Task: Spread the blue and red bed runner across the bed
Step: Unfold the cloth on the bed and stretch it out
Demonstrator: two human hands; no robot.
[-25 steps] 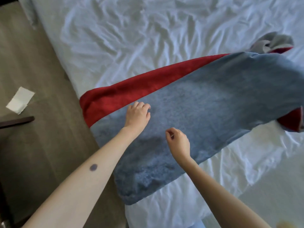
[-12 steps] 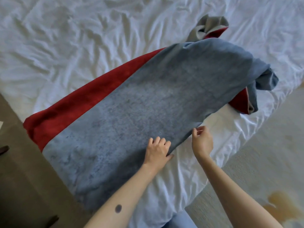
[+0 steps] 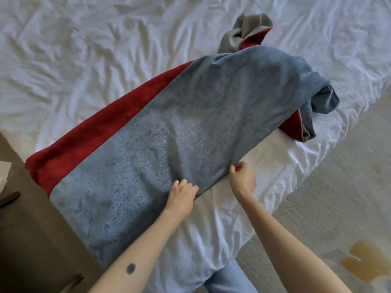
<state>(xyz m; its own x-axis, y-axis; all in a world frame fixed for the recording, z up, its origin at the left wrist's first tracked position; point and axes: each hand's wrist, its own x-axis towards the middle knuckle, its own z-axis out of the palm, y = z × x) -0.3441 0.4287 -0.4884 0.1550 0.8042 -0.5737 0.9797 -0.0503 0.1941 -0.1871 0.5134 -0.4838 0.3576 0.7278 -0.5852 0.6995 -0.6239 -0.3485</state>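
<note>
The bed runner [image 3: 179, 127], blue with a red band along its far edge, lies diagonally over the corner of the bed [image 3: 84, 60], which wears a wrinkled white sheet. Its left end hangs over the bed's side; its far right end is bunched and folded, showing grey backing and red. My left hand [image 3: 183, 194] grips the runner's near blue edge. My right hand [image 3: 242, 177] pinches that same edge a little further right.
Brown floor [image 3: 31, 240] runs along the bed's left side, with a white paper [image 3: 4, 172] and a dark object at the frame's left edge. Pale carpet [image 3: 338, 197] with an orange stain [image 3: 366, 261] lies to the right. My jeans-clad leg [image 3: 228, 280] shows below.
Both hands have moved from the middle of the blue part to its near edge and taken hold of it. The view has shifted right along the runner.
</note>
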